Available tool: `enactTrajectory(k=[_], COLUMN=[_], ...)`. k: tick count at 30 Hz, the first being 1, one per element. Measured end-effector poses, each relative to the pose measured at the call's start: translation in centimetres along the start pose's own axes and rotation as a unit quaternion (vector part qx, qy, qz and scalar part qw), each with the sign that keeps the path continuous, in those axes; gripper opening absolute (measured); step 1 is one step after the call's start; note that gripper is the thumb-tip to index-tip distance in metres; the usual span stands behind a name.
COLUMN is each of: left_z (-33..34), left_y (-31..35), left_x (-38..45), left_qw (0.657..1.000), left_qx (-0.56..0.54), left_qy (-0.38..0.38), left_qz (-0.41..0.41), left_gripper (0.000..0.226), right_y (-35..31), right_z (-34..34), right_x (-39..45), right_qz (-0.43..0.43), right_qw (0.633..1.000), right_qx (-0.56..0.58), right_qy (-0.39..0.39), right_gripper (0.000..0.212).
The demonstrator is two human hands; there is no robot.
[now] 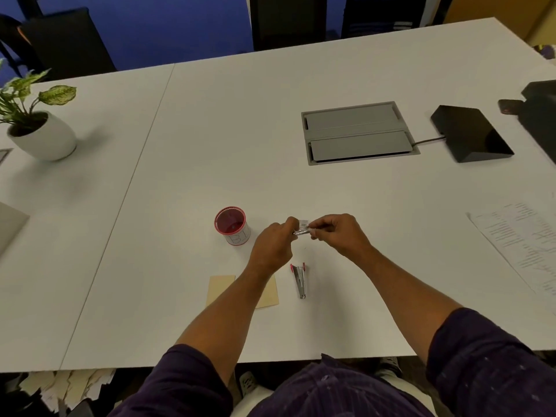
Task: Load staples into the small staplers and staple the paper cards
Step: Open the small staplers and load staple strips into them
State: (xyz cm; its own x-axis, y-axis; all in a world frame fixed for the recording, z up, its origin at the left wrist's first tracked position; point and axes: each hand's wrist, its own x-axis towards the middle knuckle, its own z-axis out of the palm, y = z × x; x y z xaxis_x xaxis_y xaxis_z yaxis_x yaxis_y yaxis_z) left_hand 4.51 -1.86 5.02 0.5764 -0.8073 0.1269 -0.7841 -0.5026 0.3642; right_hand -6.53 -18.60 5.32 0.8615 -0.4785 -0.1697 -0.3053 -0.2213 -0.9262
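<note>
My left hand [273, 245] and my right hand [337, 233] meet above the white table [210, 130], both pinching a small silvery stapler [302, 231] with a little white box or tag at its top. Whether staples are in it cannot be told. A second small stapler [301, 279] with pink ends lies flat on the table just below my hands. Tan paper cards [221, 288] lie to its left, partly hidden under my left forearm.
A red-rimmed white cup [233, 225] stands left of my hands. A potted plant [39, 127] sits far left, a grey cable hatch [358, 132] and a black wedge-shaped device [472, 136] at the back right, printed sheets [523, 239] at the right edge.
</note>
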Motion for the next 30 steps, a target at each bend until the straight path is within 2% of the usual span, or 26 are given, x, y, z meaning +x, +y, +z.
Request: enactTrajectory(k=[6,12,16,23,30], left_z=[-0.4,-0.3,-0.1,0.4,0.3], left_y=[0.3,0.7,0.6,0.6,1.0], left_x=[0.2,0.5,0.8,0.8,1.0], left_qw=[1.000,1.000,1.000,1.000,1.000], left_qx=[0.017,0.008,0.002,-0.002,-0.012], left_qy=[0.000,-0.009,-0.010,-0.024,-0.013], left_qz=[0.012,0.019,0.015,0.017,0.017], left_gripper=[0.036,0.033,0.029,0.030,0.027], right_y=[-0.4,-0.5,-0.4,-0.3,-0.2], right_z=[-0.1,0.4,0.4,0.0,-0.8], right_x=[0.6,1.6,1.8,1.7,1.5], right_qz=[-0.119,-0.177,-0.184,-0.186,-0.160], right_qw=[0.981,0.951,0.951,0.944,0.958], right_qx=[-0.153,-0.252,-0.249,-0.270,-0.234], right_qy=[0.004,-0.040,-0.017,-0.045,-0.038], right_gripper=[0.018,0.015,0.012,0.015,0.014])
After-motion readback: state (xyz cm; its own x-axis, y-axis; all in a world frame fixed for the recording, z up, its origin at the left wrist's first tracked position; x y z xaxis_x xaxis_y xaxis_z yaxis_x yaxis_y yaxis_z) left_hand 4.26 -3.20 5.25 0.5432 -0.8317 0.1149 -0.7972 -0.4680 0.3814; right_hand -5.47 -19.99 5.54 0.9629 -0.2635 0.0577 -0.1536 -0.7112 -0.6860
